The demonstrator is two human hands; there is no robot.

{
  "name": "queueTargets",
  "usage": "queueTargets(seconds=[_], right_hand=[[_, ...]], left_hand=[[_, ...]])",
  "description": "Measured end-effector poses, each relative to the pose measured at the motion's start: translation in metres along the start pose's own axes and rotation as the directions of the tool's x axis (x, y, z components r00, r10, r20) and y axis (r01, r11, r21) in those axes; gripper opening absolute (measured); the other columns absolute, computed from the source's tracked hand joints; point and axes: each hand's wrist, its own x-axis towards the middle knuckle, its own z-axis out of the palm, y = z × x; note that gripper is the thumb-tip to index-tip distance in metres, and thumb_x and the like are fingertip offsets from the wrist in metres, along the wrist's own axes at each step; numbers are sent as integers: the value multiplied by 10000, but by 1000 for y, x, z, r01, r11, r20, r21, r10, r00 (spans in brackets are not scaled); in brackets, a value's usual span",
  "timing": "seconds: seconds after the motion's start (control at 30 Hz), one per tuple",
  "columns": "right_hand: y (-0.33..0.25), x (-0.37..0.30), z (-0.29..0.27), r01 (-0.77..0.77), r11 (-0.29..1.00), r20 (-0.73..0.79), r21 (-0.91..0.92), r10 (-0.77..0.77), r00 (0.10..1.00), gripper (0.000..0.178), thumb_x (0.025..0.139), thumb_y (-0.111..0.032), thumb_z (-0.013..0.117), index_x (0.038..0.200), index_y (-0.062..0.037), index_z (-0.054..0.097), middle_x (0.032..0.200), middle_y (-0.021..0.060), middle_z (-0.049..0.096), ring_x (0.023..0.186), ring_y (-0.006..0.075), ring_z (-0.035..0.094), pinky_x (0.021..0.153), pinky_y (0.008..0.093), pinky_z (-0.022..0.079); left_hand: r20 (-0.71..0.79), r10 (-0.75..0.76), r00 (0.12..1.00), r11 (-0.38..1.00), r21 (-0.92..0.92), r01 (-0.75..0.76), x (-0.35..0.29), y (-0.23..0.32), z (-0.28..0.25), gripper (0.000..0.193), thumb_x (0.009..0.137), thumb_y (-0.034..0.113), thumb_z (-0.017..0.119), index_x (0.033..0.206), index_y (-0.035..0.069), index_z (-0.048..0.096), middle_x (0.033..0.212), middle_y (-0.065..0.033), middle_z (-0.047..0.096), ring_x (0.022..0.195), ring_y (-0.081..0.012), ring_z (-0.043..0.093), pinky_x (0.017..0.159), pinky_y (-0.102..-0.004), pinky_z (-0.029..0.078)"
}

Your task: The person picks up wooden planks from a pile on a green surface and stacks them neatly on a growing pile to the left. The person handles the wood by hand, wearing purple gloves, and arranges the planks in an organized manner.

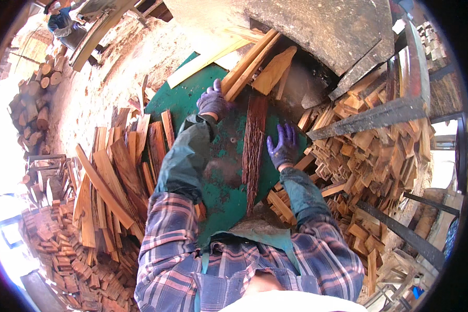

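Note:
My left hand (212, 102), in a purple glove, is closed at the near end of a long split wooden slat (250, 58). A second slat (255, 68) lies right alongside it. To the right, my right hand (284, 147), also gloved in purple, has its fingers spread and holds nothing. Between my hands a dark, bark-covered strip of wood (254, 140) lies lengthwise on the round green table (221, 193). Beyond it rests a broad pale piece of wood (275, 70). A flat pale board (208, 62) lies at the table's far left edge.
A large scuffed metal plate (317, 31) overhangs the far side. Split sticks (109, 182) stand piled at the left, above stacked cut blocks (83, 255). A heap of cut wood (369, 151) fills the right behind a metal bar (369, 118). Another person (62, 26) stands far left.

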Motion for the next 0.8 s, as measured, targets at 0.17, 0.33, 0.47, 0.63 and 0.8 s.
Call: queueTargets(seconds=[0.17, 0.33, 0.47, 0.63, 0.8], right_hand=[[0, 3, 6, 8, 1000, -33, 25, -8, 999, 599, 912, -431, 688, 1408, -114, 577, 1481, 186, 527, 1408, 388, 441, 1191, 531, 338], [-3, 7, 8, -22, 999, -18, 37, 23, 1000, 592, 889, -443, 702, 1365, -102, 615, 1465, 172, 546, 1398, 395, 450, 1188, 533, 346], [-3, 2, 14, -33, 999, -69, 38, 35, 997, 618, 890, -448, 701, 1386, -94, 597, 1498, 180, 515, 1426, 391, 421, 1201, 546, 319], [-5, 16, 14, -152, 950, 76, 272, 136, 988, 584, 899, -471, 710, 1319, -72, 638, 1376, 193, 610, 1308, 392, 537, 1141, 517, 397], [-69, -12, 7, -89, 557, 137, 826, -46, 989, 425, 984, -358, 683, 1226, -9, 663, 1182, 173, 697, 1088, 301, 663, 975, 387, 511]], left_hand=[[-71, -42, 997, 988, -151, 31, 33, -31, -10, 628, 753, 550, 808, 1172, 121, 622, 1062, -192, 728, 1057, -375, 705, 896, -457, 561], [-84, -109, 990, 986, -135, 97, -20, -50, 28, 521, 823, 536, 733, 1088, 100, 630, 1057, -212, 723, 996, -412, 704, 823, -530, 555], [-105, -98, 990, 987, -140, 82, -93, -78, 52, 519, 820, 499, 751, 1123, 100, 618, 1039, -216, 718, 995, -438, 693, 826, -534, 549], [102, -98, 990, 884, -448, 134, -185, -126, 50, 587, 820, 432, 833, 1196, 29, 632, 1055, -195, 732, 987, -387, 714, 831, -476, 561], [559, 77, 826, 97, -828, 552, -283, -149, 66, 471, 915, 291, 788, 1233, -25, 643, 1066, -99, 732, 892, -214, 732, 799, -350, 611]])
